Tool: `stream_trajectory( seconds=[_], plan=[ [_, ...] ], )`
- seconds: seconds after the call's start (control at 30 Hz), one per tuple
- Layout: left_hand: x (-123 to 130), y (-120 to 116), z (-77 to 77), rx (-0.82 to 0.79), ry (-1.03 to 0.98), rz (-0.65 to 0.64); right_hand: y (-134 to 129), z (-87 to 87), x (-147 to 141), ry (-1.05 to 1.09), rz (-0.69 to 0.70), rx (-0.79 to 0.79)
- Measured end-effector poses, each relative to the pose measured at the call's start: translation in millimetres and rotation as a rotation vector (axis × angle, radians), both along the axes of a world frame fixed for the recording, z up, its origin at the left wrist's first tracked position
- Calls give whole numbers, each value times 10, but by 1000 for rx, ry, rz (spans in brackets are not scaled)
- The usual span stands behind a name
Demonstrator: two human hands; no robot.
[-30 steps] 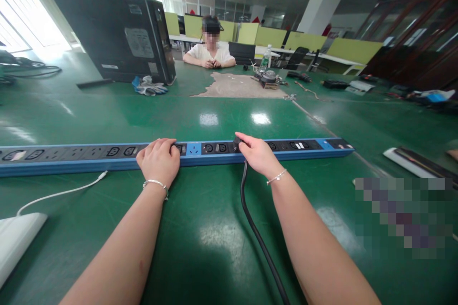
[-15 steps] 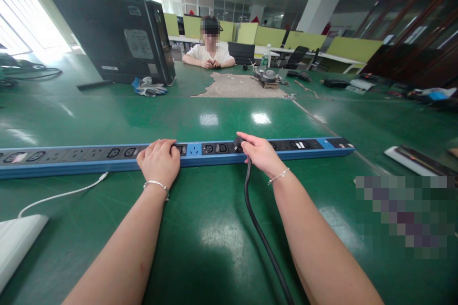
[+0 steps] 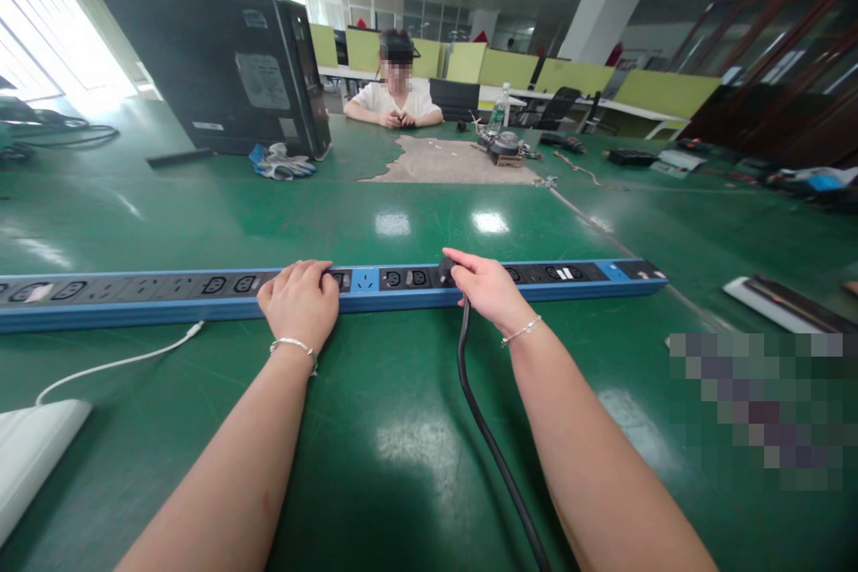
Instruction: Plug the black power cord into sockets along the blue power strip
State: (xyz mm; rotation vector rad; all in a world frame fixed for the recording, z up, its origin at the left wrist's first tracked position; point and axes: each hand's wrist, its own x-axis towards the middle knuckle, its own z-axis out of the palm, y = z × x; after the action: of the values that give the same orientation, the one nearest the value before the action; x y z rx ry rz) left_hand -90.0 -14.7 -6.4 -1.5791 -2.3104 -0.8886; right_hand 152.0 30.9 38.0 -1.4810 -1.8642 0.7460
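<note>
A long blue power strip (image 3: 402, 297) with black socket panels lies across the green table. My left hand (image 3: 299, 299) is wrapped over its top left of the blue socket (image 3: 365, 281), holding the strip. In my right hand (image 3: 488, 288) is a black power plug (image 3: 447, 270), pinched between thumb and fingers at the strip's top face. Whether its pins sit fully in a socket is hidden. From the plug, a thick black cable (image 3: 483, 429) hangs down over the table towards me.
A black computer tower (image 3: 214, 71) stands back left, with work gloves (image 3: 280, 163) beside it. A white cable (image 3: 121, 366) lies front left. Across the table sits a person (image 3: 392, 98). A bottle (image 3: 498, 112) and loose parts lie at the back; a white-and-black item (image 3: 784, 304) is at right.
The view has shifted very slightly. Both hands keep their places on the power strip and the plug.
</note>
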Motion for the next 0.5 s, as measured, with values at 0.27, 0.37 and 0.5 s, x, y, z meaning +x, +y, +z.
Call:
stream_trajectory(
  seconds=[0.27,0.37,0.5],
  plan=[
    [3,5,-11,21,3,1,-15,104,-115,-158,90,23],
    [2,6,-24,38,18,6,-4,119,-114,-170,85,1],
    [-5,8,-36,44,21,9,-20,120,-139,-185,63,-53]
  ],
)
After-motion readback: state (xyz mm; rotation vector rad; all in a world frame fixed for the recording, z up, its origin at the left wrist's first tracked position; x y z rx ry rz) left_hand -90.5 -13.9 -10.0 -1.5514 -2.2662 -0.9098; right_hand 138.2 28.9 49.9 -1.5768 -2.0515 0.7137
